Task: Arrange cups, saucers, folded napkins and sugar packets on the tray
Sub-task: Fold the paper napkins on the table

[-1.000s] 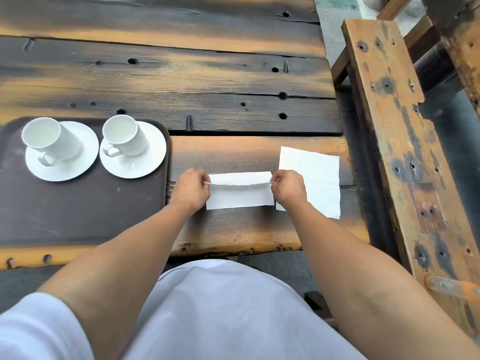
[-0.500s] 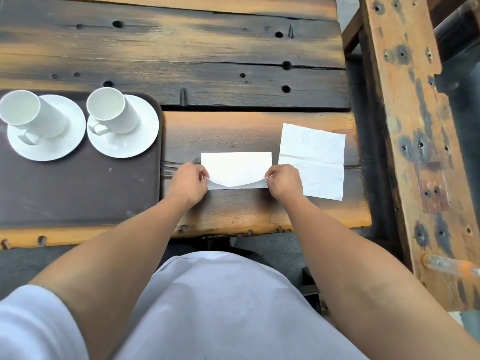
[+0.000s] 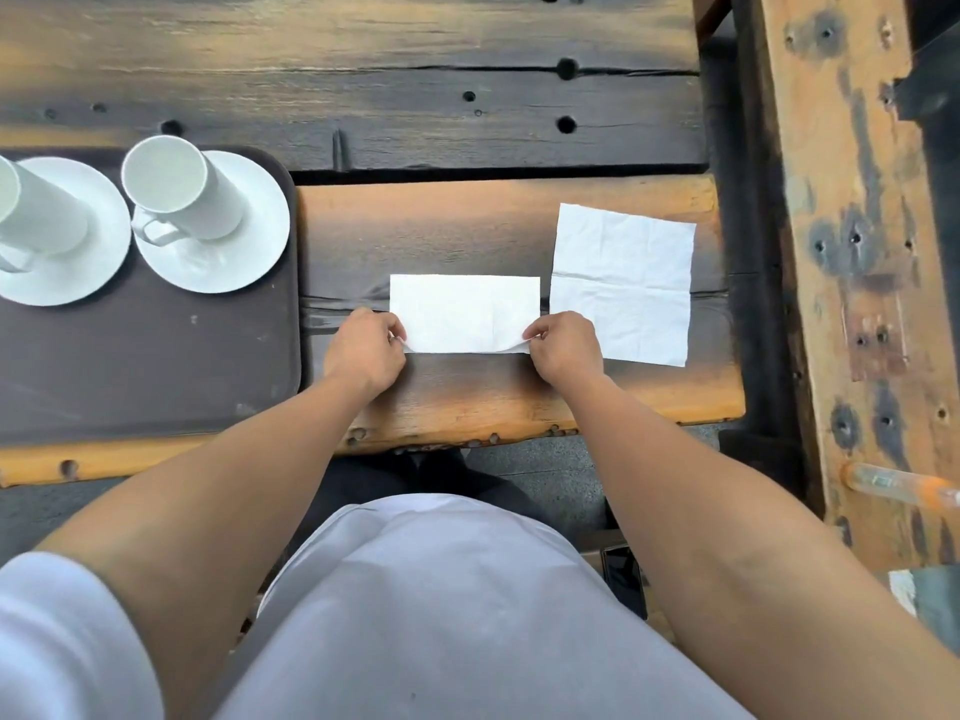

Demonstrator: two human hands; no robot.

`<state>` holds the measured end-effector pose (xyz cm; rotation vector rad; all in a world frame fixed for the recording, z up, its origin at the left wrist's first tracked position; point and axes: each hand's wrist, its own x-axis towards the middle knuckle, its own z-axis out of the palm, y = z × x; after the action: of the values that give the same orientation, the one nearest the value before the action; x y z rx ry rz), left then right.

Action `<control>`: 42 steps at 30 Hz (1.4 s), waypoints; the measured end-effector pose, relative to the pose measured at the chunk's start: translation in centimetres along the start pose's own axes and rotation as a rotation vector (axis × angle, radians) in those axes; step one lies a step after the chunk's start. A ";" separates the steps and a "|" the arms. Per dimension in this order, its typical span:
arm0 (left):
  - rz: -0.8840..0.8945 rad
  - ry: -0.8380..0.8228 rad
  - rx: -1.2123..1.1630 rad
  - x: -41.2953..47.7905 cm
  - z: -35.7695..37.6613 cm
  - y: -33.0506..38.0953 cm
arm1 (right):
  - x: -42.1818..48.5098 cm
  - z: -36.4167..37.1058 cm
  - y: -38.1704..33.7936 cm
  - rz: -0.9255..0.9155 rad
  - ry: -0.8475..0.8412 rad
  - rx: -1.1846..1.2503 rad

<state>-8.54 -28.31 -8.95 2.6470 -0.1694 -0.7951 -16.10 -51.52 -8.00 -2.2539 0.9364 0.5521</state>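
Two white paper napkins are counted on the weathered wooden plank table [image 3: 493, 215]. The folded rectangular napkin [image 3: 465, 304] lies at the centre of the frame. The unfolded square napkin [image 3: 623, 283] is spread flat just beside it to the right, with crease lines visible.

The near corners of the folded rectangular napkin are pinched, one by the left hand [image 3: 366, 348] and one by the right hand [image 3: 563, 345], with the fingers curled onto the paper. Between the two hands the near edge is raised slightly off the table.

Two white ceramic cups and two round white saucers are counted on the dark brown rectangular tray [image 3: 156, 366] at the left of the frame, one cup on each saucer. The inner cup [image 3: 179, 187] is shown whole on the inner saucer [image 3: 234, 257], with its handle turned toward the lower left. The outer cup [image 3: 36, 215], the outer saucer [image 3: 78, 283] and the tray are cut off by the left edge of the frame.

How many layers the folded napkin has cannot be told, and most fingertips are hidden behind the knuckles. A rough wooden beam [image 3: 852, 252] runs down the right side of the frame. At the lower right edge a blurred pale tube with an orange end [image 3: 898, 483] cannot be identified.
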 end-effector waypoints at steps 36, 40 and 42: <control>0.090 -0.325 0.187 2.0 -4.5 2.1 | -3.6 -1.5 -2.1 0.158 -0.142 0.001; 0.140 -0.330 0.175 3.4 -4.5 3.7 | -3.9 -2.4 -2.3 0.174 -0.093 0.016; 0.150 -0.330 0.174 3.8 -4.4 4.4 | -4.2 -2.5 -2.0 0.179 -0.075 0.007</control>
<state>-2.99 -31.82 -5.80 2.6015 -0.5391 -1.2082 -17.03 -50.10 -3.01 -2.1401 1.1061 0.7052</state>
